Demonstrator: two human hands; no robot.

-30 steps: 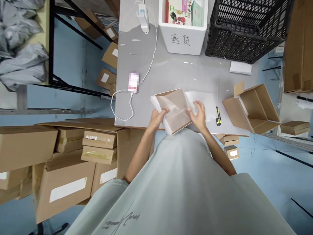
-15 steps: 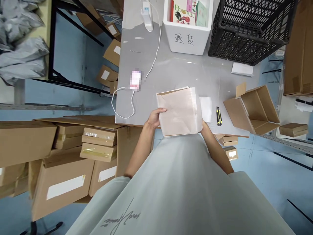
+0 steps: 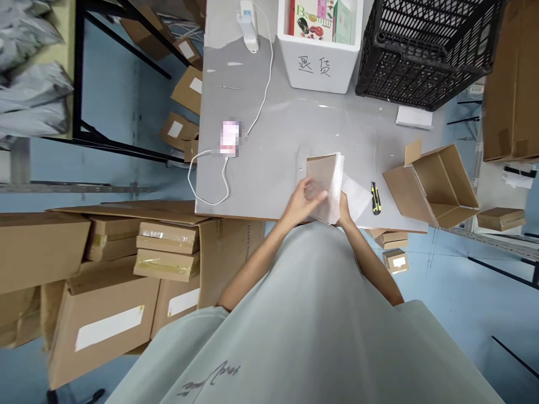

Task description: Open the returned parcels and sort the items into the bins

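Note:
A flat pale packet (image 3: 330,179), brownish on its face with a whitish edge strip, stands tilted at the front edge of the grey table (image 3: 261,174). My right hand (image 3: 344,210) grips it at its lower right side; some of those fingers are hidden behind it. My left hand (image 3: 304,203) is in front of its left face, thumb and fingers apart and slightly blurred. Whether the left fingertips touch it is hard to tell. A white sheet (image 3: 356,196) lies just right of the packet, beside a yellow-and-black utility knife (image 3: 375,198).
An open cardboard box (image 3: 433,185) sits at the table's right. Behind stand a white bin (image 3: 322,67) holding boxes and a black plastic crate (image 3: 421,62). A white cable (image 3: 265,92) runs to a blurred device (image 3: 229,138). Several cartons (image 3: 113,314) are stacked at left.
The packet has turned and shifted right, showing a narrower face. My left hand has let go of its left edge and moved right across it. My right hand keeps its hold.

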